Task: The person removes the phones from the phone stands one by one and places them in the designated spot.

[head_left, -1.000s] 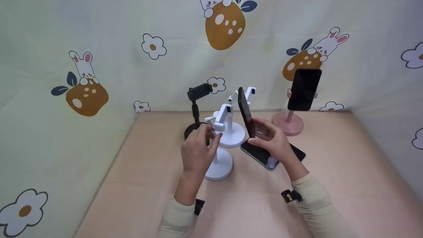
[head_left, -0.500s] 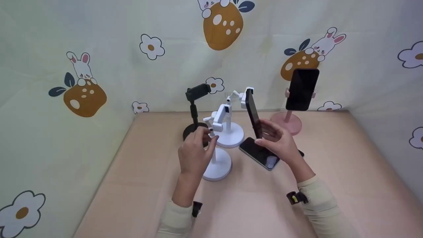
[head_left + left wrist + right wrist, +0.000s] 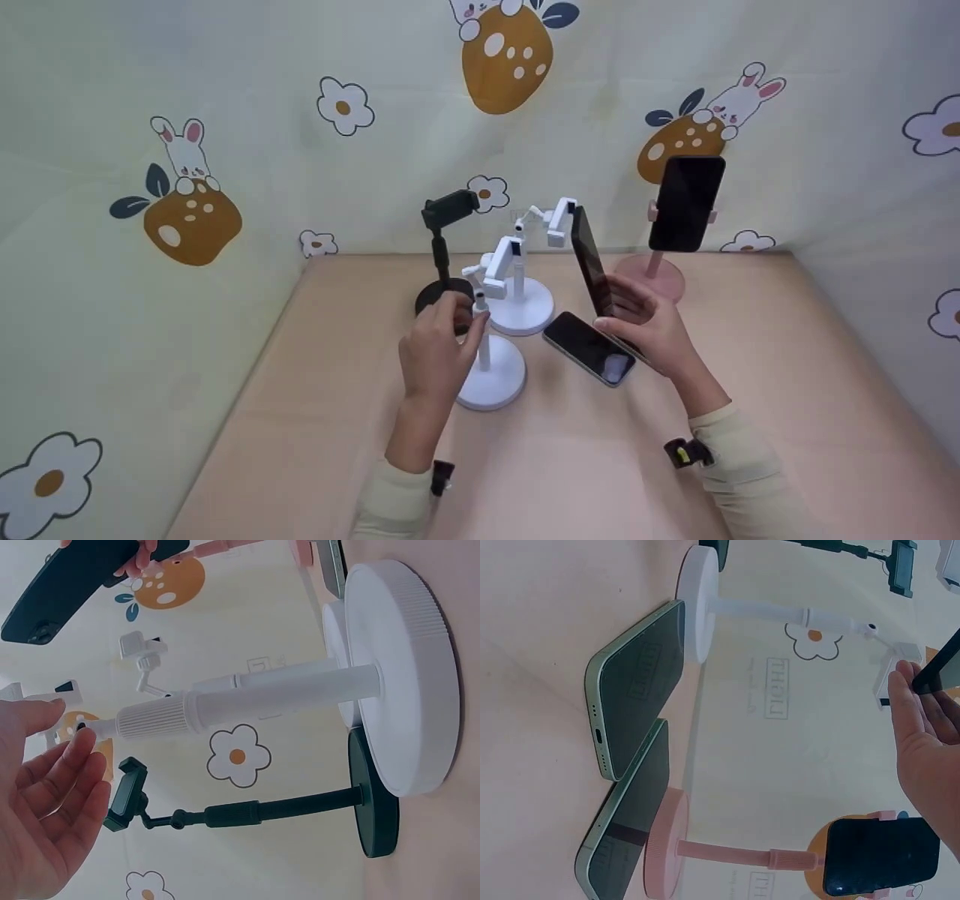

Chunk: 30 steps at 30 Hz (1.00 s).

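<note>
My right hand [image 3: 645,322] holds a black smartphone [image 3: 590,259] upright by its lower end, its thumb in front and fingers behind. In the left wrist view the phone [image 3: 67,592] shows its dark back and camera. My left hand [image 3: 439,341] is beside the upper pole of the front white phone stand [image 3: 491,379], fingers loosely bent. In the left wrist view its fingertips [image 3: 84,744] are right at the small joint above the ribbed collar. This stand's white clamp [image 3: 499,266] has no phone in it.
Behind it stand a second white phone stand [image 3: 525,307] and a black one [image 3: 442,247], both without phones. A pink stand [image 3: 671,279] at back right bears a smartphone [image 3: 688,202]. Two smartphones lie on the table: one in front [image 3: 585,345], another [image 3: 626,832] by the pink base.
My right hand has moved right with the smartphone, away from the front white stand's clamp. My left hand has drifted slightly left and down from the clamp.
</note>
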Available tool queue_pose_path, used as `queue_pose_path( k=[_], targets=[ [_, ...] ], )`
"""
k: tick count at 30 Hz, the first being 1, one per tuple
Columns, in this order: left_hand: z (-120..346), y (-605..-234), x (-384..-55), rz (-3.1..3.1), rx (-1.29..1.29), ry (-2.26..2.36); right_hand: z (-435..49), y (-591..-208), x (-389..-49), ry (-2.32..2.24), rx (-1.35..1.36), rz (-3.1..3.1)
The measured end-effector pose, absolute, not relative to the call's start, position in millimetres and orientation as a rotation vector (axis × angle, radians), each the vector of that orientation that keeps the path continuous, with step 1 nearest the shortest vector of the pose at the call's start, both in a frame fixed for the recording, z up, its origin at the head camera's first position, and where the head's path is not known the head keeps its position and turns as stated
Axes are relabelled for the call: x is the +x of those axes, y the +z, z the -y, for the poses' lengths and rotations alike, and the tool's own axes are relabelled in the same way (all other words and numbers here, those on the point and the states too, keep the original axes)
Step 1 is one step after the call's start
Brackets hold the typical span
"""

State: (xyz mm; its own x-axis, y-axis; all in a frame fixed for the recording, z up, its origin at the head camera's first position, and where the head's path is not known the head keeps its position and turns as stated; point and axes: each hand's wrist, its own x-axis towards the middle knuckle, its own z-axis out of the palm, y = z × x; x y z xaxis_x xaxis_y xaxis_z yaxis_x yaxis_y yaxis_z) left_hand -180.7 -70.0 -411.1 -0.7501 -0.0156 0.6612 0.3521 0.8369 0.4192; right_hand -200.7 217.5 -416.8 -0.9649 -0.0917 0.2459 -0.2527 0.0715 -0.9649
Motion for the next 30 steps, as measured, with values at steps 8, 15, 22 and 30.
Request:
queue_pose_path(
  k=[8,15,22,30],
  targets=[
    [72,-413,-181,2.333,-0.247,-0.701,-228,-423,-201,2.031,0.379,2.155],
    [74,-417,-182,2.333,-0.240,-0.716,-240,-426,-201,1.954,0.369,2.217],
    [73,-419,-183,2.347,-0.232,-0.793,-250,-425,-197,1.903,0.337,2.287],
    [72,-419,-184,2.402,-0.194,-0.802,-263,-429,-194,1.883,0.328,2.299]
  ],
)
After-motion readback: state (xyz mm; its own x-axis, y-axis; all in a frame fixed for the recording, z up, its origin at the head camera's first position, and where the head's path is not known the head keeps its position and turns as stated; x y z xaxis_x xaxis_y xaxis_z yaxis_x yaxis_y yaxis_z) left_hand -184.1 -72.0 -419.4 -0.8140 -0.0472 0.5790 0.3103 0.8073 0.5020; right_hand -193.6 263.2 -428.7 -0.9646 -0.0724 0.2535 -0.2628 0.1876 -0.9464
